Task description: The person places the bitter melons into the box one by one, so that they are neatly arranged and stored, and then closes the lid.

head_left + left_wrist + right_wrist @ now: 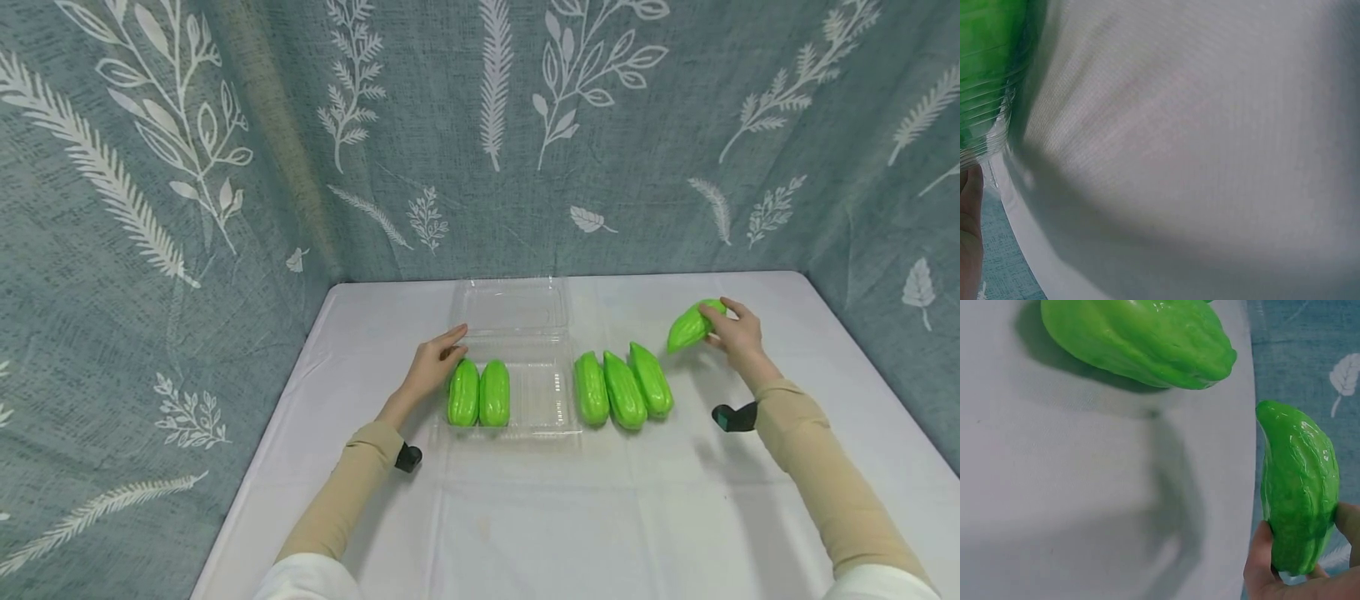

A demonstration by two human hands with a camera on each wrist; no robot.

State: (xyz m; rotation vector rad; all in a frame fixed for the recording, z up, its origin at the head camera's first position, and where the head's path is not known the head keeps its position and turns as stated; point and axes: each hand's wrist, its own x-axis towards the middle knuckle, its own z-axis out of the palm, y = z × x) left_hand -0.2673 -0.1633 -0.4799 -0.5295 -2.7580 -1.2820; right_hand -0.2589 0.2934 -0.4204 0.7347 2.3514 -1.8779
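white tabletop [570, 517] carries a clear tray [558, 408] with two gourds; three more lie just right of it. right hand [738, 337], well right of the tray, has fingers clamped on a gourd [693, 325], long axis pointing left-down toward the tray. left hand [435, 367] rests flat, fingers relaxed, at the tray's left edge.

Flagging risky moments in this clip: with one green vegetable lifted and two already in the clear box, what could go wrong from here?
The right hand holds the lifted green vegetable only at one end, so the glossy piece might slip. The clear plastic box looks light; the left hand merely touches its edge, so it could slide. The open lid behind might get knocked.
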